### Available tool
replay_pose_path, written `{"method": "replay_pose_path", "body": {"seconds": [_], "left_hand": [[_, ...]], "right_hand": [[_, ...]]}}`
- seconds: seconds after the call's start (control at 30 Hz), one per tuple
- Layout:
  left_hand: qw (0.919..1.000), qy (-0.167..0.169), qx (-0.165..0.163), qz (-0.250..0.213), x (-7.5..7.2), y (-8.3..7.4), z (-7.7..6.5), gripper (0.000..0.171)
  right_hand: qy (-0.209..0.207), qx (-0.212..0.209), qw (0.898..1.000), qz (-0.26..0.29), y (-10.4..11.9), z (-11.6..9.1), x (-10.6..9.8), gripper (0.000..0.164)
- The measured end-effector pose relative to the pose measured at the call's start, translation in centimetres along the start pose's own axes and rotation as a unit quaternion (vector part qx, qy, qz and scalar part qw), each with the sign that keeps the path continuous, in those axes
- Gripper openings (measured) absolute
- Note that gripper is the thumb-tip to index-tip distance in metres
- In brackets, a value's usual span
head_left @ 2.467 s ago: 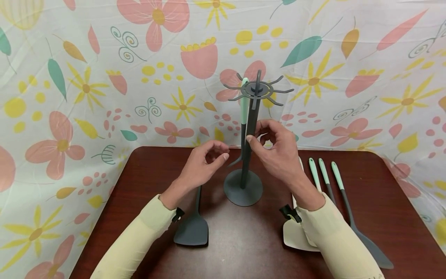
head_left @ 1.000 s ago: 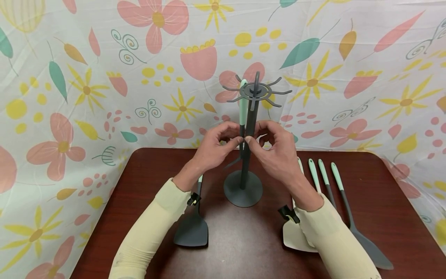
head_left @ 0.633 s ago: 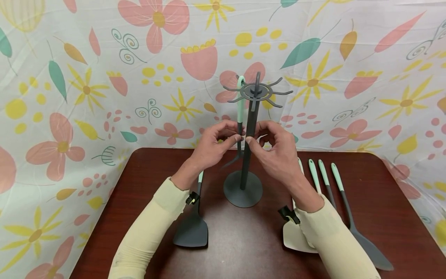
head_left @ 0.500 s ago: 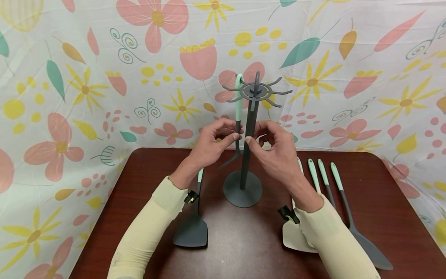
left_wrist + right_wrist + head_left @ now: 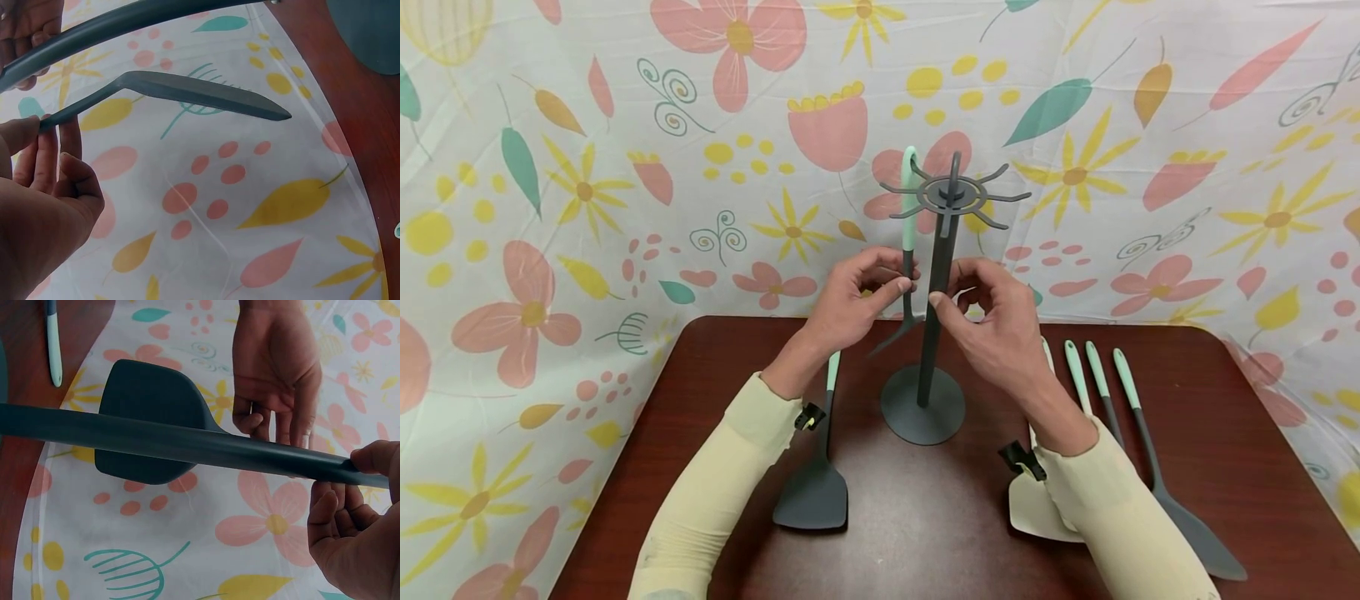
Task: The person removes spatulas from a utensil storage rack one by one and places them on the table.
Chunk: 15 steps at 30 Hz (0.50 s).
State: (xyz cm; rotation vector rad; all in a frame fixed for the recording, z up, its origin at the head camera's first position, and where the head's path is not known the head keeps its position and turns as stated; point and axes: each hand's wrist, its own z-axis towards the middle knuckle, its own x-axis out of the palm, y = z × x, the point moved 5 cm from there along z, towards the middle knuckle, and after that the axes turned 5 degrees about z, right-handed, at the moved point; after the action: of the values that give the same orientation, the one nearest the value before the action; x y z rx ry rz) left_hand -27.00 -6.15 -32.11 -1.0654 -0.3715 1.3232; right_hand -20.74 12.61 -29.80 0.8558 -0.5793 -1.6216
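My left hand [image 5: 857,296] pinches the dark shaft of a turner with a mint handle [image 5: 909,221], held upright just left of the stand. The handle's hooked top sits right by the tip of one of the stand's back-left arms. In the left wrist view, the turner's dark blade [image 5: 206,97] points away from the fingers. My right hand [image 5: 1000,321] holds the pole of the dark grey utensil stand [image 5: 941,271] between thumb and fingers. Seen from the right wrist, the pole [image 5: 262,453] crosses in front of the turner's blade [image 5: 153,394].
Left of the stand's round base [image 5: 922,421] lies another dark turner [image 5: 814,500]. On the right, a cream-bladed utensil [image 5: 1037,512] and several mint-handled ones lie partly under the right arm, with a dark turner [image 5: 1198,533] outermost. A patterned cloth [image 5: 625,167] hangs behind the table.
My left hand has come over from beside the turner to pinch its shaft. The turner has shifted left and up, its hooked top rising above the stand's arms. The right hand stays on the pole.
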Motion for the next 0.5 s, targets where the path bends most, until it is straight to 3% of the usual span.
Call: {"method": "replay_pose_path", "body": {"seconds": [0.5], "left_hand": [[0.9999,-0.007,-0.011,0.001,-1.2,0.1,-0.2,0.021]], "right_hand": [[0.001,-0.004,1.000,0.004,0.0,-0.1,0.0,0.011]]}}
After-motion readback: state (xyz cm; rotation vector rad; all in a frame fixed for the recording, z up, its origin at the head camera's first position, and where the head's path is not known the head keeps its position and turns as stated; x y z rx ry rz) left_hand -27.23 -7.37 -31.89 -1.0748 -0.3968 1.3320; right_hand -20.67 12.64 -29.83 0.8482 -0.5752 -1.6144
